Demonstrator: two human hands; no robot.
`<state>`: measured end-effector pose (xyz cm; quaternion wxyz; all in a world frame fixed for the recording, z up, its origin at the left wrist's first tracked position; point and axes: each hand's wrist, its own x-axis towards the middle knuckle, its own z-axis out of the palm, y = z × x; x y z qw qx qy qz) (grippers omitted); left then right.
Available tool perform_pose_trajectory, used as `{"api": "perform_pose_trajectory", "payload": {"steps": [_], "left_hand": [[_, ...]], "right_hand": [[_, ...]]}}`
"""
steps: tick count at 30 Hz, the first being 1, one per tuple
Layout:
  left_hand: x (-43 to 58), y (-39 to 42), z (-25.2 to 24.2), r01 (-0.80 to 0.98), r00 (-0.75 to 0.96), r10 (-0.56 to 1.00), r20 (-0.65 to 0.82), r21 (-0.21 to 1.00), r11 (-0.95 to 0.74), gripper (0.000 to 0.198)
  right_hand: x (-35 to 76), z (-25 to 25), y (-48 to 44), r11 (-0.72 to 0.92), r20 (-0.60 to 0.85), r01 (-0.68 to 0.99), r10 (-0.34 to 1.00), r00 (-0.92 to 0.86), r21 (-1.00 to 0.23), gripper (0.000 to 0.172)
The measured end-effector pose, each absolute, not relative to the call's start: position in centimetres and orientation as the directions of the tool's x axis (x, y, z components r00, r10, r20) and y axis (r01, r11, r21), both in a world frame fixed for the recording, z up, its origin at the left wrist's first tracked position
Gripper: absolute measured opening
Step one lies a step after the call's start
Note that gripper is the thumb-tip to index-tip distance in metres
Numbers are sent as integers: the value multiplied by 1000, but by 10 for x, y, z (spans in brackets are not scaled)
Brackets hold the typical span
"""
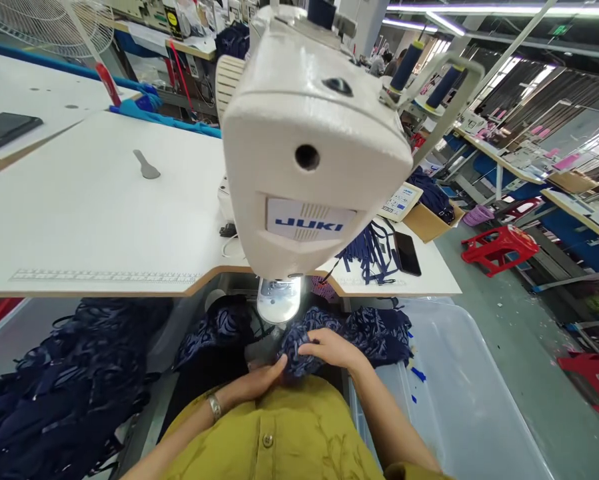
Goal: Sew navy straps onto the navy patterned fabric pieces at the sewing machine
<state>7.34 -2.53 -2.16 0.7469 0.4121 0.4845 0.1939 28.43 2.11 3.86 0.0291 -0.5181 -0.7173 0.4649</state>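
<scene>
The right hand (332, 348) lay on the cloth (293, 345), its forearm slanting inward from the lower right, thumb and forefinger pinching a fold. The left hand (265, 381) lay lower, its forearm slanting in from the left, thumb against the cloth; whether its hidden fingers gripped, I couldn't tell. The cloth sat bunched between both, just below the machine (309, 120).

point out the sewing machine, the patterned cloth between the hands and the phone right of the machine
Sewing machine (292, 183), head view: its white front casing.
Patterned cloth (294, 347), head view: its bunched-up part.
Phone (408, 254), head view: middle of its dark face.
</scene>
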Motion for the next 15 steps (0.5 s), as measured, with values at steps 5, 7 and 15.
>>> {"api": "perform_pose_trajectory", "payload": {"steps": [5, 7, 15], "left_hand": [[61, -10, 8, -226, 285, 790, -543, 762, 606, 56], [44, 1, 21, -312, 150, 828, -540, 769, 558, 43], [8, -4, 101, -267, 94, 873, -479, 833, 485, 42]], "right_hand": [[307, 89, 19, -129, -338, 355, 702, -627, -926, 38], [321, 102, 22, -115, -331, 365, 721, -609, -924, 32], [285, 132, 16, 267, -36, 714, 925, -378, -648, 37]]}}
